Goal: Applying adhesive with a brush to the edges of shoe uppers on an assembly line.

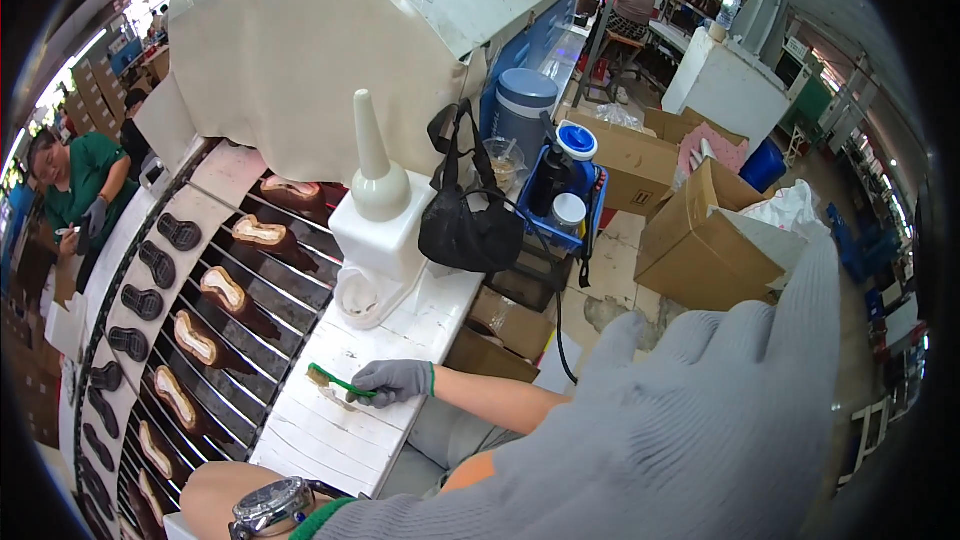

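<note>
My right hand [392,383], in a grey glove, is closed around a green-handled toothbrush [345,384]. Its bristle head sits just over a stained patch on the white board [325,445]. Close to the camera, my gloved left hand [690,420] is raised, its fingers stretched upward with no object seen in them; it covers much of the lower right. A wristwatch [272,502] is on that arm. Left of the board, brown shoe uppers [228,290] lie bottom up on a rack of metal rods [250,385]. Black soles [142,302] line the belt beyond.
A white pot with a tall cone top [380,190] stands at the board's far end, beside a black bag [470,230]. A blue basket of bottles [570,210] and cardboard boxes [705,235] are on the right. Across the belt is a co-worker in green [90,175].
</note>
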`<state>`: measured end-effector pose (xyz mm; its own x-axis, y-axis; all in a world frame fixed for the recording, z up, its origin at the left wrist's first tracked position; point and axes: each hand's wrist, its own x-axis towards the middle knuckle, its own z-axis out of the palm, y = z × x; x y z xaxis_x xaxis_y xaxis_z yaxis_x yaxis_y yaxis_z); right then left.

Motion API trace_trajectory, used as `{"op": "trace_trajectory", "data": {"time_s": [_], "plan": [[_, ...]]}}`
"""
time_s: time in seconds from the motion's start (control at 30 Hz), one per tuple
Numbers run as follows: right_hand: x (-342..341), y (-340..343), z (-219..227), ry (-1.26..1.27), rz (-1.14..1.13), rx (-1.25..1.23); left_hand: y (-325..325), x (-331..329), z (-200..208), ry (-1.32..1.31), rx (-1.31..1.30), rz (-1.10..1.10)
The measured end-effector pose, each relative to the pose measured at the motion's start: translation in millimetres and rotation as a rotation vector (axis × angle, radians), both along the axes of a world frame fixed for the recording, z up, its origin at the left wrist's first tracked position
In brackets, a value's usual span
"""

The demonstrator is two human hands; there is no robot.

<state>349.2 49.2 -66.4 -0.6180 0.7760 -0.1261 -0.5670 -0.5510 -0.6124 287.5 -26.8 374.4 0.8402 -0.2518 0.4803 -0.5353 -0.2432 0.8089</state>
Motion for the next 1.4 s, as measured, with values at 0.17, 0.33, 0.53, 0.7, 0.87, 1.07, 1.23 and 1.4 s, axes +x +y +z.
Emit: {"op": "trace_trajectory", "data": {"time_s": [0.17, 0.33, 0.53, 0.7, 0.87, 1.07, 1.23, 1.4], "plan": [[-0.4, -1.0, 1.5, -0.051, -0.029, 0.04, 3.5, -5.4, -1.9, 0.012, 0.01, 0.018], [-2.6, 3.9, -10.4, -0.014, -0.012, 0.019, 13.1, -23.5, -15.1, 0.071, 0.031, 0.123], [-0.1, 3.5, -3.8, 0.037, 0.021, -0.018, 29.0, -59.6, -16.5, 0.257, 0.084, 0.359], [0.4, 2.8, -4.3, 0.038, 0.021, 0.008, 32.0, -56.6, -0.2, 0.338, 0.124, 0.359], [1.6, 4.0, -19.2, -0.033, -0.008, -0.026, 8.5, -22.4, 28.7, 0.422, 0.16, 0.185], [0.8, 5.4, -19.7, 0.035, 0.003, -0.031, 3.4, 5.3, 26.3, 0.234, 0.023, -0.027], [-5.6, 9.3, -13.3, 0.047, -0.025, 0.013, 18.4, 19.0, -27.4, -0.316, -0.103, 0.067], [-5.4, 6.8, -4.8, -0.323, -0.207, 0.447, 21.1, -54.3, -44.1, -0.024, -0.038, 0.288]]}}
